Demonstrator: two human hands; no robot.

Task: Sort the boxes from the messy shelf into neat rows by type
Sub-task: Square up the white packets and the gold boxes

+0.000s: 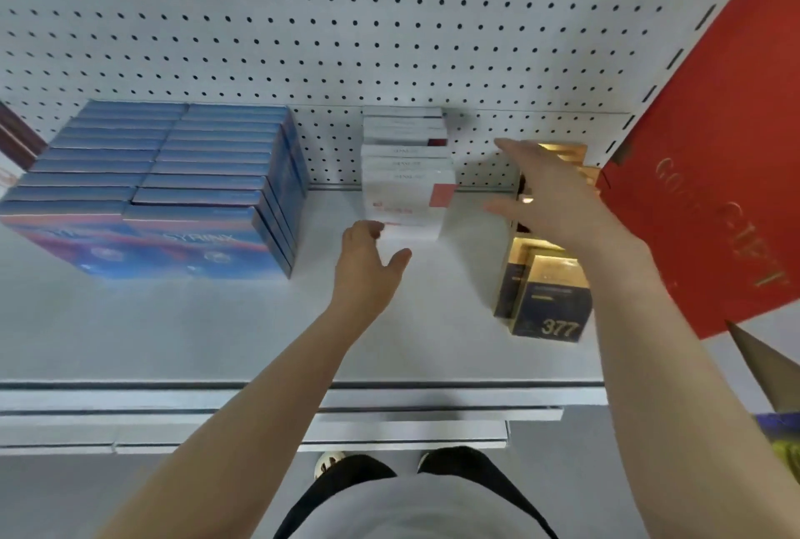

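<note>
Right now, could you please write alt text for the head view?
A person's left hand touches the front white box on a shelf, while the open right hand reaches over navy-and-gold boxes; blue boxes stand left.

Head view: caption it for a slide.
Left hand touches the front white box; open right hand reaches over the gold boxes.

You have open shelf (195,322) along the whole front edge, in front of all the boxes. Between the blue boxes (173,188) on the left and the white boxes (404,175) in the middle runs a clear lane back to the pegboard wall (389,19). A second gap lies between the white boxes and the dark gold boxes (547,296); your right hand (550,196) hangs over it. The red panel (714,157) closes off the right side, just beside the gold boxes.
</note>
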